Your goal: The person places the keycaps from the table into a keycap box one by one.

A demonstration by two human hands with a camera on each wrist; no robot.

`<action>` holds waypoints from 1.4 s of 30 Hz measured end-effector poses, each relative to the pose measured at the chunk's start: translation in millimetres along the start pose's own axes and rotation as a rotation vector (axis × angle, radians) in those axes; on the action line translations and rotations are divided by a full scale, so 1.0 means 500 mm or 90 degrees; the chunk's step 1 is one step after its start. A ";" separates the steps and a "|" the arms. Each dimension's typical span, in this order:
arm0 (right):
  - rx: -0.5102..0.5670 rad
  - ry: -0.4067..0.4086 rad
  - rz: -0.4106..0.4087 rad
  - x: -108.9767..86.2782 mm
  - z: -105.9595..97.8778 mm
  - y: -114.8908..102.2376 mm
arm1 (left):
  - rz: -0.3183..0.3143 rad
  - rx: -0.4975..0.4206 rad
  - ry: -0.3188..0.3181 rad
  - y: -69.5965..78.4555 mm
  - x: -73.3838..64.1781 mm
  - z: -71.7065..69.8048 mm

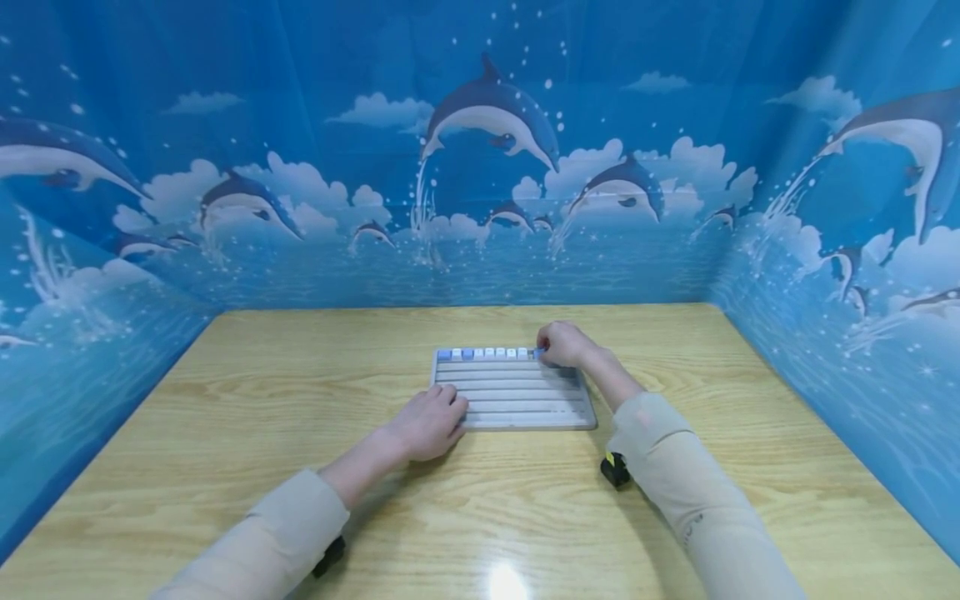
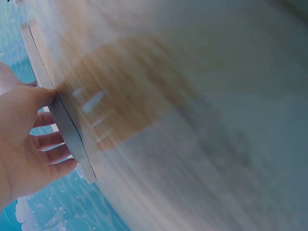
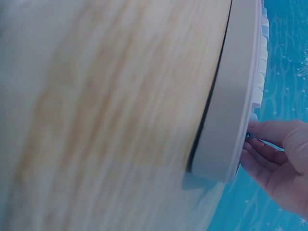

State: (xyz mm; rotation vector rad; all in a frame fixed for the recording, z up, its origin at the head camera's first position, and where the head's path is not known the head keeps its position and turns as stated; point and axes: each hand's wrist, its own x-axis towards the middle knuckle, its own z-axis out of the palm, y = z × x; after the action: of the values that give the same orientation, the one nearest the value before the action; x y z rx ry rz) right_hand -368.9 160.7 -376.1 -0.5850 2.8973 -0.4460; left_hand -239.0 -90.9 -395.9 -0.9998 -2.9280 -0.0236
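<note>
A shallow grey-white keycap tray [image 1: 517,396] with long parallel ridges lies on the table. Along its far row stand several white and blue keycaps [image 1: 489,353]. My left hand [image 1: 429,421] rests on the near left corner, its thumb [image 2: 45,96] against the front wall and its fingers [image 2: 50,139] laid over the rim. At the far right end of the row, my right hand [image 1: 564,343] pinches a blue keycap [image 1: 538,353] between thumb and fingertips. In the right wrist view those fingers hide most of that keycap, just above the tray's rim.
The wood-grain table [image 1: 300,358] extends around the tray. A blue dolphin-print curtain [image 1: 337,167] encloses its back and sides. Black wrist devices [image 1: 615,471] hang under both sleeves, close over the tabletop.
</note>
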 end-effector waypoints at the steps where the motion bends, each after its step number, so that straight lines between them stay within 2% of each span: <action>1: 0.000 -0.003 0.001 0.000 -0.001 0.000 | 0.000 0.001 0.001 0.000 0.000 0.000; 9: -0.004 -0.025 0.009 -0.001 -0.001 0.002 | 0.003 0.004 -0.002 0.001 -0.001 0.001; 21: -0.016 -0.020 -0.018 -0.001 -0.003 0.007 | -0.003 0.008 -0.004 0.002 0.002 0.000; 30: -0.033 -0.020 -0.016 -0.003 -0.005 0.002 | -0.005 0.016 -0.008 0.002 0.004 -0.001; 42: -0.048 -0.012 -0.081 -0.001 -0.002 0.007 | 0.000 0.018 -0.004 0.002 0.003 -0.002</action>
State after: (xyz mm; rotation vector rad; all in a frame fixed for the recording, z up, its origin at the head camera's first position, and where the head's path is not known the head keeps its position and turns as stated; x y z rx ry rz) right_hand -369.8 164.4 -376.1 -0.7843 2.8799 -0.3458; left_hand -239.6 -89.4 -394.8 -0.9970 -2.9257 0.0214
